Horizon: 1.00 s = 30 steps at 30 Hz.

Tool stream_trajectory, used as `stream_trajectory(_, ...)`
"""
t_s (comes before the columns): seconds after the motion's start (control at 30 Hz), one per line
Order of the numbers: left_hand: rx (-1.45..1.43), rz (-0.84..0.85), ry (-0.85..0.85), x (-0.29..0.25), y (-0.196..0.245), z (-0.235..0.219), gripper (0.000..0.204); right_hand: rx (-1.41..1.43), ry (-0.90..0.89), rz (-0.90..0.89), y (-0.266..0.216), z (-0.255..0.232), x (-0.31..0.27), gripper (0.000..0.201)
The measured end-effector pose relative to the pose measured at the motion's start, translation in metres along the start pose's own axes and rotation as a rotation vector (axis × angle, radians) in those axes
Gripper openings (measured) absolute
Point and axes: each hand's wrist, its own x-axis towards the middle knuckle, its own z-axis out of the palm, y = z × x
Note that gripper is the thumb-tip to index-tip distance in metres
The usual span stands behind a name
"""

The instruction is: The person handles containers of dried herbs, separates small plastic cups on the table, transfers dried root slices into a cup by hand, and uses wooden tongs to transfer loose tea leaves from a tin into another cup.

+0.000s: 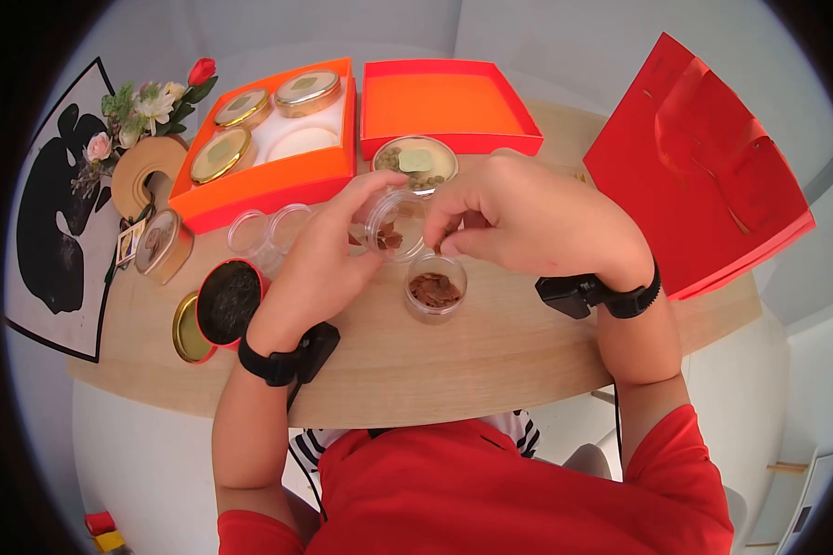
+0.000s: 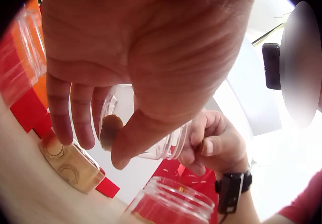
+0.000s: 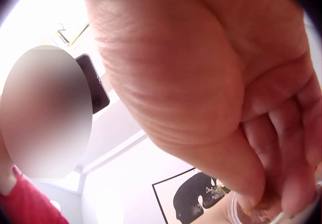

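My left hand (image 1: 319, 264) grips a clear plastic jar (image 1: 407, 205), tipped on its side with its mouth toward the right. Inside it lie a few brown dried flakes (image 1: 389, 237), and one brown piece (image 2: 110, 131) shows through the wall in the left wrist view. At that mouth, the thumb and fingers of my right hand (image 1: 528, 217) pinch a small brown flake (image 1: 441, 242), mostly hidden by the fingertips. Just below both hands a second clear jar (image 1: 438, 317) stands upright on the table, partly filled with brown flakes (image 1: 434, 290).
Behind the hands are a lidded jar (image 1: 416, 159), an orange box (image 1: 259, 185) of gold-lidded jars and its tray-like lid (image 1: 449, 102). Left stand clear empty jars (image 1: 248, 231), a dark-filled red tin (image 1: 230, 303) and a gold lid (image 1: 191, 331). A red bag (image 1: 694, 176) stands right.
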Motion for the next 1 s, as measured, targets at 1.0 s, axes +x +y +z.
stream_trajectory(1.0,-0.05,-0.073,-0.013,0.0,0.001,-0.001,0.07,-0.073,-0.095,-0.036,0.01,0.02,0.002,0.021)
